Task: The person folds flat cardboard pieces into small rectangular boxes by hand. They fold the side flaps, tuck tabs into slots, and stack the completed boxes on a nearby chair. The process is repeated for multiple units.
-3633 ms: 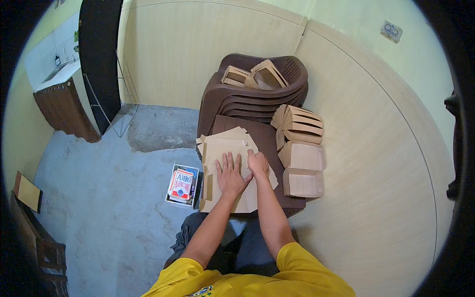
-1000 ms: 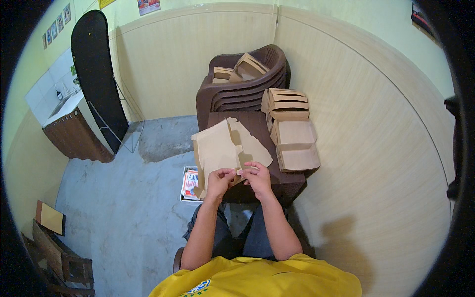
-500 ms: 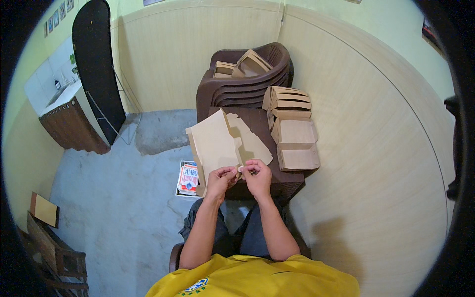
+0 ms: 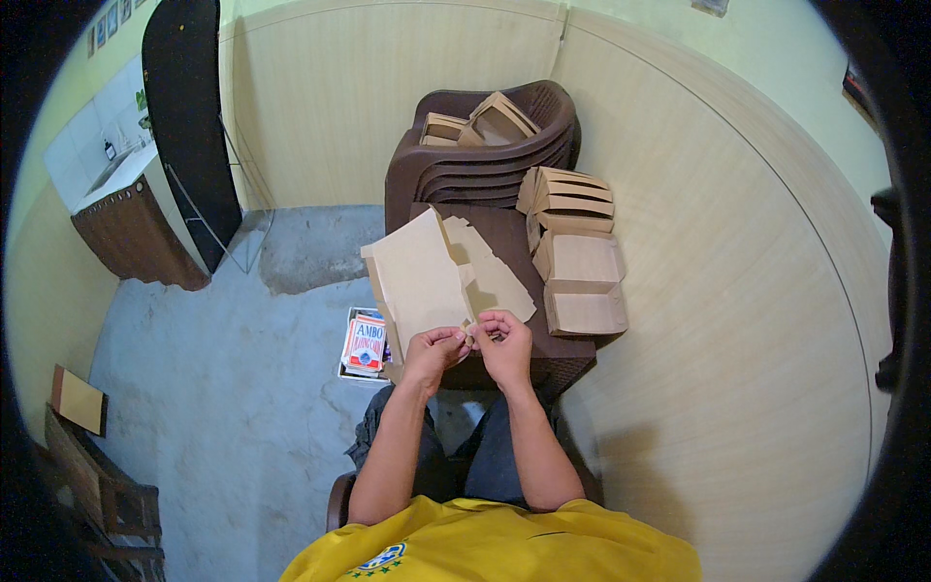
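Observation:
A partly folded brown cardboard box [image 4: 419, 276] lies spread on a dark brown woven-look plastic surface [image 4: 499, 231] in front of me. One panel is raised and casts a shadow on the flap to its right. At the box's near corner, my left hand [image 4: 433, 359] pinches the edge between thumb and fingers. Meeting it there, my right hand [image 4: 504, 347] has thumb and forefinger closed on a small corner flap, its other fingers loosely curled. The fingertips nearly touch and partly cover the flap.
Several folded cardboard boxes [image 4: 585, 257] sit along the right edge. More boxes [image 4: 499, 121] rest on stacked brown plastic chairs [image 4: 412, 179] behind. A white container with printed packs [image 4: 366, 344] stands on the floor to the left. Wooden furniture [image 4: 102, 475] is at lower left.
The view has shifted slightly. Both hands stay at the same box corner, with only small finger movements about the flap.

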The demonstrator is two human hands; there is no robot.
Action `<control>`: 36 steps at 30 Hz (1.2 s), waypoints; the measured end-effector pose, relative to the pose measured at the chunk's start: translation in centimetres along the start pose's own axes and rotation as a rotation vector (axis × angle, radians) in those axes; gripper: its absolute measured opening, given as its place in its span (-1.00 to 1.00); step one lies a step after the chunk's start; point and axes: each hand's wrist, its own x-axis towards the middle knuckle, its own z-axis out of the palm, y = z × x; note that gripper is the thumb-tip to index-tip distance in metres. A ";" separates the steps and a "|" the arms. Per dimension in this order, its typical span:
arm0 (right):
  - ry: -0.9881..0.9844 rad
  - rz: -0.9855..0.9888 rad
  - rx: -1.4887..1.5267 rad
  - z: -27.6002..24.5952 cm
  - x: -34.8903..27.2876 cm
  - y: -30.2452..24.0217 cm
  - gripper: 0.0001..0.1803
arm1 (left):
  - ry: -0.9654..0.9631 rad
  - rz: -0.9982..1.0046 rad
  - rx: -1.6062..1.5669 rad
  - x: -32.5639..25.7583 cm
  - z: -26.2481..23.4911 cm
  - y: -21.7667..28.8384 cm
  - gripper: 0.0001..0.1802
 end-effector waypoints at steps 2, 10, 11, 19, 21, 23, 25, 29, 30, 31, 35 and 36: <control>0.003 0.046 0.023 0.0 -0.1 -0.1 -0.78 | -0.030 0.001 -0.006 0.0 -0.1 0.0 -0.79; -0.091 0.044 -0.045 -0.9 0.3 0.2 -0.81 | -0.032 0.032 -0.031 -0.4 0.2 -0.2 -0.84; -0.101 0.079 -0.075 -1.0 0.4 0.3 -0.82 | -0.038 0.061 -0.032 -0.4 0.3 -0.3 -0.83; -0.188 0.113 -0.061 -1.4 0.3 0.3 -0.88 | -0.057 0.230 0.102 -1.0 1.5 -0.4 -0.76; -0.179 0.139 -0.038 -1.3 0.1 0.4 -0.87 | -0.001 0.227 0.178 -1.0 1.8 -0.3 -0.74; -0.166 0.168 -0.011 -1.2 0.0 0.6 -0.86 | 0.017 0.229 0.164 -1.0 2.0 -0.5 -0.72; -0.164 0.137 0.019 -1.1 0.0 0.9 -0.83 | 0.048 0.245 0.160 -1.0 2.1 -0.7 -0.72; -0.143 0.092 0.008 -0.8 -0.1 1.0 -0.80 | 0.088 0.250 0.150 -0.4 2.2 -1.2 -0.77; -0.137 0.044 -0.038 -0.7 -0.3 0.8 -0.79 | 0.094 0.241 0.142 -0.2 2.1 -1.3 -0.78; -0.132 0.042 -0.074 -0.7 -0.4 0.5 -0.78 | 0.104 0.252 0.166 0.0 2.1 -1.4 -0.80; -0.087 -0.255 -0.349 -0.2 -1.4 -1.2 -0.68 | 0.183 0.408 0.365 1.5 2.0 -2.0 -0.83; -0.074 -0.334 -0.463 -0.1 -1.5 -1.5 -0.66 | 0.199 0.468 0.415 1.9 2.0 -2.1 -0.84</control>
